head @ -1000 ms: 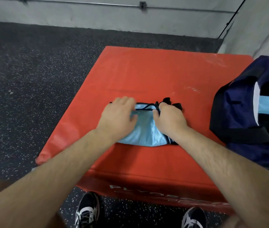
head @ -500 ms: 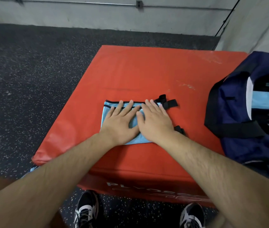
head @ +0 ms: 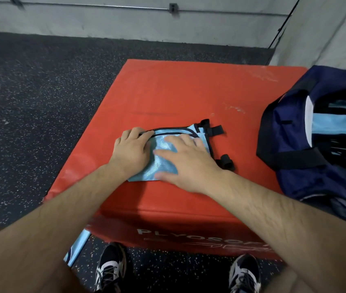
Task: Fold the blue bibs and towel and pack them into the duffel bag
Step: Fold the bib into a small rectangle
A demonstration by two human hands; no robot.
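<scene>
Head view: blue mesh bib (head: 163, 164), folded, glossy and black-piped, lies on the red vinyl plyo box (head: 178, 92) under both hands; right hand (head: 187, 160) flat and pressing, left hand (head: 132, 149) with fingers curled over its left end. Stubby black straps (head: 216, 130) jut just right of the right hand. Likely faults: slick mesh springs open when the palm lifts; straps snag the soft navy duffel bag (head: 290, 127), gaping well right.
</scene>
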